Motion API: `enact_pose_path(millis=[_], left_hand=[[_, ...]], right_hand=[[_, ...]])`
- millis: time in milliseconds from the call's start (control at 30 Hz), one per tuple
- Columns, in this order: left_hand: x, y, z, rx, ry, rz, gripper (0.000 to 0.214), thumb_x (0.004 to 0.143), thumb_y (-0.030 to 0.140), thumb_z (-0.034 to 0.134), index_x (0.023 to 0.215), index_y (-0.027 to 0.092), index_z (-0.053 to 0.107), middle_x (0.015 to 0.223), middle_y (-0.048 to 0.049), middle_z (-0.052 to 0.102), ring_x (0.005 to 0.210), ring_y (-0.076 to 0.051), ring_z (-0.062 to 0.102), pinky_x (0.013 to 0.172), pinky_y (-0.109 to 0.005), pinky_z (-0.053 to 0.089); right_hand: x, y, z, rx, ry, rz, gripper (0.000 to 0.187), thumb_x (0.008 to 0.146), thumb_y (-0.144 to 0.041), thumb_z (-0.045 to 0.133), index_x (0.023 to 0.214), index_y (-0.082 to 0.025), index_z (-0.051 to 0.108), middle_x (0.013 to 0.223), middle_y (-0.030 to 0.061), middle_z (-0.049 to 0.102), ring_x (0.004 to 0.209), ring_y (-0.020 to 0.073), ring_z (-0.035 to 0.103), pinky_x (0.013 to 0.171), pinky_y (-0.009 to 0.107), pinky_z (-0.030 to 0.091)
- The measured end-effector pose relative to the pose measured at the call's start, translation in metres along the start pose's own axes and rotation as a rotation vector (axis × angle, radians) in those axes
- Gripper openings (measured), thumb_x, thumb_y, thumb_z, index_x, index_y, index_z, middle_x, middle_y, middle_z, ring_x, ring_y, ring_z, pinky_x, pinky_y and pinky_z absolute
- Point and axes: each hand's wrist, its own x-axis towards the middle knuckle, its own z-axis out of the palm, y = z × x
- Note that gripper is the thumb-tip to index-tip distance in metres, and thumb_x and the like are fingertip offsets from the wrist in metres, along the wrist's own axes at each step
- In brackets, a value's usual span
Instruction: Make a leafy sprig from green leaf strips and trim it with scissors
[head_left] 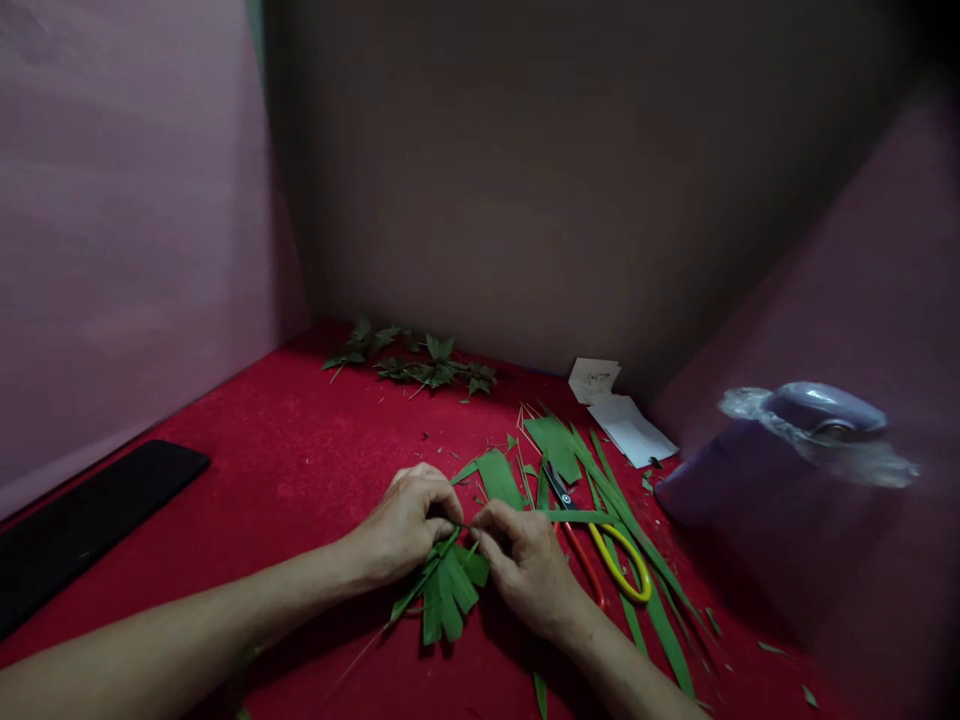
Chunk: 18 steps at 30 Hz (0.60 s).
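A small bundle of cut green leaf strips (448, 592) fans downward between my hands, just above the red cloth. My left hand (409, 522) is closed, thumb and fingers pinching the top of the bundle. Facing it, my right hand (525, 565) is closed too, its fingertips pinched on a thin dark strand at the bundle's top, close to the left fingertips. Right beside my right hand lie scissors (622, 570) with one yellow and one red handle, blades pointing away. Green leaf pieces (499, 478) lie behind the hands.
Long green blades (660, 620) and scraps spread along the right side. Leafy sprigs (439, 365) lie at the back. White papers (632, 430) sit back right, near a purple object with clear plastic wrap (817, 430). A flat black object (97, 520) lies left. Walls enclose the red surface.
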Motion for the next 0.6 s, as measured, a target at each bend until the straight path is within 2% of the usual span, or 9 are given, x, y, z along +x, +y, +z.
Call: enact_pose_path(millis=[133, 267, 333, 400, 500, 600], left_hand=[[0.0, 0.001, -0.002, 0.0, -0.001, -0.026, 0.014, 0.063, 0.007, 0.058, 0.062, 0.019, 0.065, 0.07, -0.0008, 0.061, 0.076, -0.018, 0.052, 0.073, -0.031, 0.037], [0.0, 0.002, -0.004, -0.01, -0.009, -0.034, 0.014, 0.063, 0.008, 0.058, 0.062, 0.019, 0.066, 0.07, -0.001, 0.062, 0.077, -0.018, 0.053, 0.074, -0.031, 0.038], [-0.001, 0.003, -0.004, -0.017, -0.009, -0.045, 0.013, 0.062, 0.008, 0.057, 0.062, 0.019, 0.066, 0.069, -0.0013, 0.062, 0.077, -0.018, 0.053, 0.073, -0.031, 0.039], [-0.001, 0.002, -0.004, -0.029, -0.001, -0.053, 0.013, 0.062, 0.009, 0.057, 0.064, 0.019, 0.066, 0.07, -0.0016, 0.063, 0.077, -0.019, 0.054, 0.072, -0.031, 0.04], [-0.001, 0.0, -0.004, -0.073, 0.013, -0.085, 0.016, 0.061, 0.011, 0.058, 0.071, 0.018, 0.068, 0.076, -0.0028, 0.063, 0.078, -0.019, 0.056, 0.071, -0.03, 0.042], [0.002, 0.001, -0.008, -0.149, 0.015, -0.133, 0.022, 0.061, 0.013, 0.058, 0.08, 0.018, 0.068, 0.083, -0.0042, 0.063, 0.078, -0.018, 0.057, 0.07, -0.029, 0.044]], right_hand=[[-0.003, 0.0, 0.0, 0.033, 0.044, 0.012, 0.018, 0.08, -0.016, 0.047, 0.063, -0.019, 0.047, 0.051, -0.006, 0.041, 0.046, 0.0093, 0.039, 0.048, 0.021, 0.028], [-0.003, 0.005, 0.002, 0.015, 0.19, 0.073, 0.016, 0.083, -0.019, 0.045, 0.067, -0.018, 0.049, 0.055, -0.0038, 0.046, 0.049, 0.0113, 0.044, 0.051, 0.022, 0.033], [0.0, 0.007, 0.002, 0.013, 0.259, 0.076, 0.013, 0.084, -0.018, 0.044, 0.076, -0.017, 0.054, 0.063, -0.0001, 0.054, 0.057, 0.0139, 0.05, 0.057, 0.024, 0.038], [0.003, 0.008, 0.001, 0.006, 0.288, 0.028, 0.017, 0.082, -0.012, 0.042, 0.088, -0.017, 0.058, 0.079, 0.0051, 0.059, 0.072, 0.0172, 0.055, 0.067, 0.027, 0.042], [0.006, 0.009, -0.001, -0.063, 0.309, -0.073, 0.033, 0.077, -0.005, 0.041, 0.101, -0.017, 0.059, 0.102, 0.0101, 0.055, 0.096, 0.0216, 0.05, 0.084, 0.035, 0.04], [0.003, 0.009, -0.003, -0.09, 0.314, -0.075, 0.037, 0.075, -0.003, 0.04, 0.103, -0.018, 0.059, 0.104, 0.0101, 0.055, 0.1, 0.0226, 0.048, 0.088, 0.037, 0.038]])
